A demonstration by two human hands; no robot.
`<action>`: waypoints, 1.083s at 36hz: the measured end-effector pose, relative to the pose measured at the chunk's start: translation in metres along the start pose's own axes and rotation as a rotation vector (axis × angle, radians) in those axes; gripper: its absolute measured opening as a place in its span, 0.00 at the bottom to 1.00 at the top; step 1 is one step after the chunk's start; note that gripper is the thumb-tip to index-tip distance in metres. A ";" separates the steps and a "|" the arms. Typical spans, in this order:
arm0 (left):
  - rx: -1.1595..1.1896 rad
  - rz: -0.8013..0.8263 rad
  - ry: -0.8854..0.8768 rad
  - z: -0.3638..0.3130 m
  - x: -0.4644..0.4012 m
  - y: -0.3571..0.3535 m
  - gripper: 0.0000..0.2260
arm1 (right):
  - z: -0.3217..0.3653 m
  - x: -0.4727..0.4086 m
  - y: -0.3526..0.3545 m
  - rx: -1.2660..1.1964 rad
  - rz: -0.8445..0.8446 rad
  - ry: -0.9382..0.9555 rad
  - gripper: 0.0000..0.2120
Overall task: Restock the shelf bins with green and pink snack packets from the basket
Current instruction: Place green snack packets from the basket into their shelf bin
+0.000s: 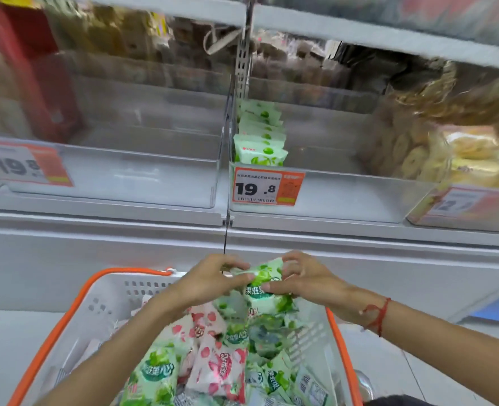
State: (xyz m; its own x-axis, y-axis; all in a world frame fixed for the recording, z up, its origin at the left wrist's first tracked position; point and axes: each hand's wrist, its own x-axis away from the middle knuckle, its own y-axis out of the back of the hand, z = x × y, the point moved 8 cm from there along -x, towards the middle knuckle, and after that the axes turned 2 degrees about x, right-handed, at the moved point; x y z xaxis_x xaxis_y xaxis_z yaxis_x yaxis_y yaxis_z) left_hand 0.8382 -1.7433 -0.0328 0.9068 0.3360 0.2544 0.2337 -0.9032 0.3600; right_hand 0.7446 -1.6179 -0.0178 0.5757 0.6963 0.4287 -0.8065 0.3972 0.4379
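Green and pink snack packets are lying heaped in a white basket with an orange rim, closest to the camera. Just above the heap, both hands are gripping one bunch of green packets between them. The left hand is curling over the bunch from the left, its fingers pinching the upper edge. The right hand is closing on the same bunch from the right, fingers bent and thumb pressing the front; a red string bracelet is sitting on that wrist. Beyond the hands, a pale shelf front is running across. Farther back, a clear shelf bin is carrying a row of green packets standing along its left side, behind an orange price tag reading 19.8. Left of it, another clear bin is showing. Round biscuits are filling the bin at the far right.
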 end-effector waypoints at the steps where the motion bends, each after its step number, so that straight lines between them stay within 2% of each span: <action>1: 0.030 -0.033 -0.050 -0.018 0.005 0.009 0.05 | 0.016 0.008 0.008 0.013 0.001 0.039 0.27; 5: 0.055 -0.155 -0.304 -0.099 0.028 0.042 0.04 | 0.089 0.044 0.044 0.020 -0.079 0.276 0.20; 10: -0.053 -0.352 -0.600 -0.195 0.050 0.087 0.05 | 0.173 0.080 0.090 0.044 -0.313 0.683 0.17; 14: -0.276 -0.503 -0.684 -0.238 0.039 0.114 0.08 | 0.208 0.082 0.116 0.063 -0.504 0.839 0.14; 17: -0.466 -0.544 -0.641 -0.248 0.020 0.123 0.06 | 0.212 0.055 0.126 0.113 -0.567 0.790 0.12; 20: -0.708 -0.482 -0.545 -0.243 -0.002 0.120 0.08 | 0.207 0.026 0.128 0.272 -0.558 0.645 0.11; 24: -0.987 -0.301 -0.446 -0.227 -0.028 0.109 0.09 | 0.195 -0.006 0.117 0.428 -0.393 0.465 0.08; 29: -1.383 -0.187 -0.477 -0.226 -0.037 0.091 0.09 | 0.195 -0.024 0.102 0.607 -0.252 0.405 0.04; 33: -1.487 -0.096 -0.404 -0.219 -0.044 0.085 0.09 | 0.189 -0.040 0.097 0.647 -0.104 0.290 0.06; 37: -1.513 -0.013 -0.302 -0.212 -0.048 0.082 0.10 | 0.178 -0.051 0.094 0.700 -0.042 0.203 0.18; 39: -1.496 0.008 -0.268 -0.211 -0.048 0.084 0.12 | 0.174 -0.046 0.092 0.663 -0.004 0.190 0.16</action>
State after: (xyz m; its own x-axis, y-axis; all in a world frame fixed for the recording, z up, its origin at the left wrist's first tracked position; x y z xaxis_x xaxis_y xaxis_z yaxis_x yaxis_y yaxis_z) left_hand 0.7405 -1.7785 0.1751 0.9799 0.1265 0.1543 -0.1815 0.2435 0.9528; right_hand 0.6667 -1.7177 0.1405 0.4959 0.8123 0.3070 -0.5170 -0.0079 0.8560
